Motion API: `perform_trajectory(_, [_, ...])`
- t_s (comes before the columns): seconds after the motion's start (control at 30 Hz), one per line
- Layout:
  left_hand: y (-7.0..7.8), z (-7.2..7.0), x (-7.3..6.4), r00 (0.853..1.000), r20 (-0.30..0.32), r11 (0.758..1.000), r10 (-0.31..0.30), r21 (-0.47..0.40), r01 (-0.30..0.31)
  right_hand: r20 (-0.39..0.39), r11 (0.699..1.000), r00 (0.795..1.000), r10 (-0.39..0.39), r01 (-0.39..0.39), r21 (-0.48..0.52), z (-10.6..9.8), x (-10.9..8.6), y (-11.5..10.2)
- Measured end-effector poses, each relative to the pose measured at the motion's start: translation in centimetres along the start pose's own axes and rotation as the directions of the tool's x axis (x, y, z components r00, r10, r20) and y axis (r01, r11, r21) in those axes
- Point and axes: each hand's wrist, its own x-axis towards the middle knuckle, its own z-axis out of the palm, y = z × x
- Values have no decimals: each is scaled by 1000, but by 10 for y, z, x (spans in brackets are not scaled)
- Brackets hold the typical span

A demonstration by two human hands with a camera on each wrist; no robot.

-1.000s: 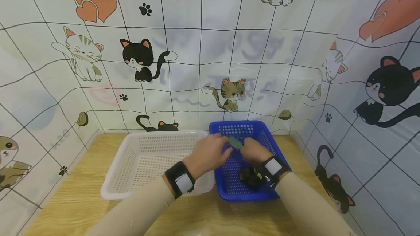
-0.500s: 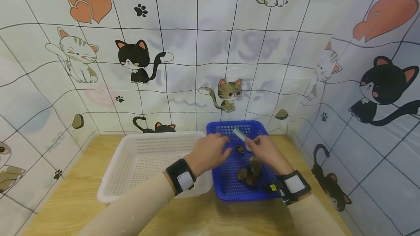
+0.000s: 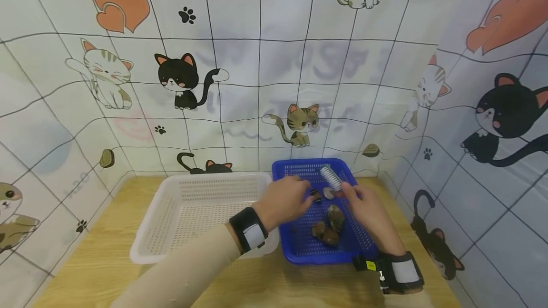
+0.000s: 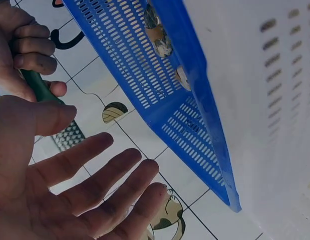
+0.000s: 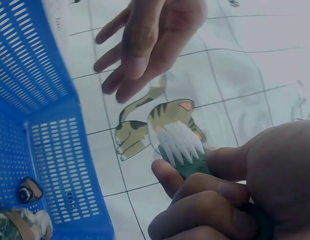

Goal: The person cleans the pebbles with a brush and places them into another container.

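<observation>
My right hand (image 3: 366, 208) grips the green handle of a small scrubbing brush (image 3: 331, 177), its white bristles showing above the back right of the blue basket (image 3: 286, 246). In the right wrist view the fingers curl round the green handle (image 5: 195, 167), with the thumb along it. My left hand (image 3: 287, 203) hovers over the basket's left side, fingers spread and holding nothing, as the left wrist view also shows. Below the hands, several brown stone-like lumps (image 3: 330, 237) lie in the basket, with a dark striped piece (image 3: 316, 196) and a pale piece (image 3: 328, 193) further back.
To the left, side by side with the blue basket, stands a white slotted basket (image 3: 171, 217). Both are on a wooden table (image 3: 98, 251). A wall covering with printed cats (image 3: 239, 61) closes in the back and sides.
My right hand has pulled back and to the right with the brush, from close beside the left hand. The brush now tilts bristles-up, and the lumps in the basket have come into sight.
</observation>
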Motion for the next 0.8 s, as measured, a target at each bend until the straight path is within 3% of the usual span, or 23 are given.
perform_trajectory(0.2, [11, 3, 7, 999, 32, 1000, 6, -23, -5, -20, 996, 999, 30, -28, 90, -1, -3, 5])
perform_trajectory(0.37, [18, 4, 14, 993, 105, 998, 52, -29, -49, -33, 993, 996, 86, -83, 82, -3, -6, 6])
perform_trajectory(0.5, [21, 9, 19, 982, 170, 997, 77, -26, -74, -42, 991, 994, 99, -94, 95, -5, -7, 6])
perform_trajectory(0.8, [29, 18, 31, 947, 316, 998, 64, 0, -68, -35, 992, 996, 77, -73, 107, -8, -9, 7])
